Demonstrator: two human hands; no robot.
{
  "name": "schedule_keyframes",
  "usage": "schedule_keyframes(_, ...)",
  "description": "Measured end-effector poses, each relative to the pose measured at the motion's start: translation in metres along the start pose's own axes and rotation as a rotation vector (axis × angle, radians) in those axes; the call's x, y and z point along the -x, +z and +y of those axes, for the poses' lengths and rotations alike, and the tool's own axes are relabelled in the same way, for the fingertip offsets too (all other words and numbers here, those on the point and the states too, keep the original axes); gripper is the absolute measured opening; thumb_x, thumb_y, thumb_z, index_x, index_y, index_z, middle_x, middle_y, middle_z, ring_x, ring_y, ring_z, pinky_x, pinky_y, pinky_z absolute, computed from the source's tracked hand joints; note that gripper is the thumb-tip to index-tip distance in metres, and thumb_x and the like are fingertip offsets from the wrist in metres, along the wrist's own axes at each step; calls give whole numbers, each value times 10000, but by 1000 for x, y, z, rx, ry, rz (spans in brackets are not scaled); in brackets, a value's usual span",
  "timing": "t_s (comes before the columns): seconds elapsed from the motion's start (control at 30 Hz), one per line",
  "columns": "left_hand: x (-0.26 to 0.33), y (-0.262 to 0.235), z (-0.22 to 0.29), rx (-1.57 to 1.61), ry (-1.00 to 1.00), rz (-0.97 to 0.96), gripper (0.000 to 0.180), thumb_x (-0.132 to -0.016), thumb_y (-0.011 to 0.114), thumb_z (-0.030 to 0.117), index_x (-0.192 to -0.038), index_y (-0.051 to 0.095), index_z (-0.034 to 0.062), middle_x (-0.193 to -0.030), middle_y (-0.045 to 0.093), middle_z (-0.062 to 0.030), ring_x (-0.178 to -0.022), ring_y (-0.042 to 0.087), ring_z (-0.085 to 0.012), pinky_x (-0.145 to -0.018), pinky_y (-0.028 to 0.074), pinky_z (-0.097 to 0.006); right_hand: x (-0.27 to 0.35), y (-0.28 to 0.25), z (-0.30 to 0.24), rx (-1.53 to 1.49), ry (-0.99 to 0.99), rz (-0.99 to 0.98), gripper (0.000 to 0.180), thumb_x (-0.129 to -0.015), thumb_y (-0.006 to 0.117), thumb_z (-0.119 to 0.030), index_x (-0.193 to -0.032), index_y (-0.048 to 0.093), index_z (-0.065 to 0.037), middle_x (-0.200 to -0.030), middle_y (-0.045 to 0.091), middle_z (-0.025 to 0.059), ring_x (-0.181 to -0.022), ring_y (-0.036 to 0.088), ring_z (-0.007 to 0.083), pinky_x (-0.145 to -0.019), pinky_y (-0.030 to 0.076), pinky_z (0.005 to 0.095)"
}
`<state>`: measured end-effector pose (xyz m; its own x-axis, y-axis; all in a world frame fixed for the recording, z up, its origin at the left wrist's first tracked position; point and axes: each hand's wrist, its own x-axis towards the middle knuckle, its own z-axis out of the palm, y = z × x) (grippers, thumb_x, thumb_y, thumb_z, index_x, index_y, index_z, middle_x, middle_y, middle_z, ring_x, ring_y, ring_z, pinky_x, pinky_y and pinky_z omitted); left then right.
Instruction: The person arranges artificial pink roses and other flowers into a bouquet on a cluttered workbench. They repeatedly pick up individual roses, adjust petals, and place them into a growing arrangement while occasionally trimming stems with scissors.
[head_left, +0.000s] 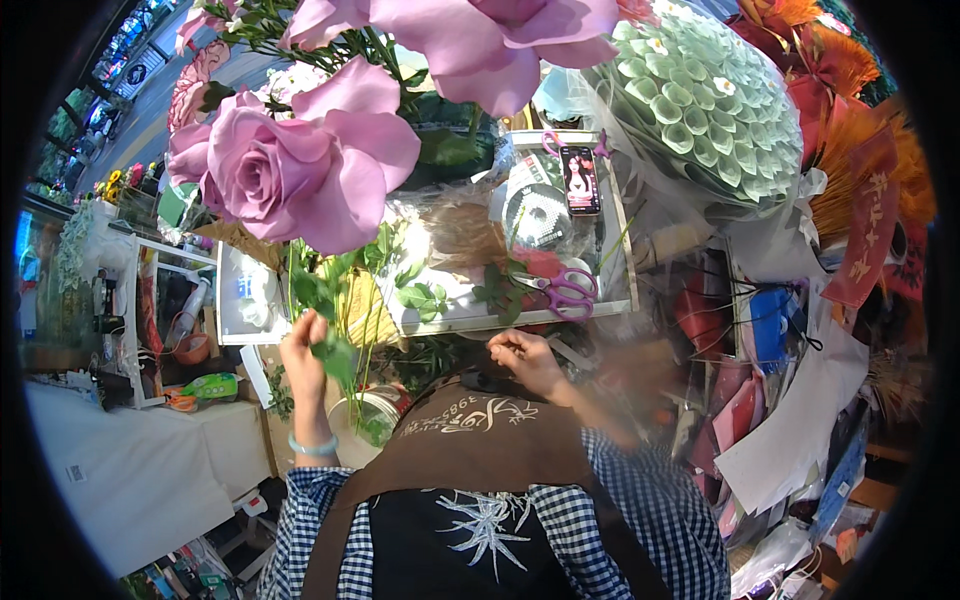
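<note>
Huge mauve roses crowd in closest, the fullest rose (275, 165) at ten o'clock, its petals broad and curled at the edges. Below it, toward nine, the person's left hand (304, 350) is raised with thumb and fingertips pinched together on a leafy green stem (318, 287), and one leaf hangs down beside the wrist. From where I stand, I can't make out whether that stem runs up to a bloom.

Just past five o'clock, the right hand (527, 362) is held near the front edge of the white worktable (460, 324), fingers curled in; whether anything sits between them is hidden from me. Purple-handled scissors (572, 295) lie at three, apart from both hands, and a phone (580, 180) rests at half past one. Loose leaves (423, 300) lie near the middle of the bench, and a pale green bouquet (705, 100) swells between one and two.

I'd judge the stem light, springy and a little slick if damp, stiff enough lengthwise but liable to kink under a hard squeeze. Its leaves look soft and easily torn. The bare stretch beneath the foliage seems the place to hold, lightly, keeping fingers well off any petals.
</note>
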<state>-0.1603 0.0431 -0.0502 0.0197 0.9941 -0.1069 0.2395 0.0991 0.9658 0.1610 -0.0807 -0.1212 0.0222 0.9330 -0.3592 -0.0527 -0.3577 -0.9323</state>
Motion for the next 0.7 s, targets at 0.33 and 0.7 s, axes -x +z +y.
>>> schedule_keyframes(0.33,77,113,23,-56,-127,-537,234,-860,666,97,-1051,637,-36,-836,628,-59,-707,567,-80,-629,455,-232,-6,12,-49,-512,42,-232,340,-879,654,-95,-1189,531,-30,-881,593,-24,-717,543,38,-630,455,200)
schedule_keyframes(0.7,64,129,42,-231,194,-601,176,-840,653,56,-995,674,-26,-803,638,-93,-702,597,-147,-634,463,-265,19,-12,-64,-352,-217,142,160,-889,649,-90,-1007,628,15,-842,631,-25,-647,491,28,-554,390,199)
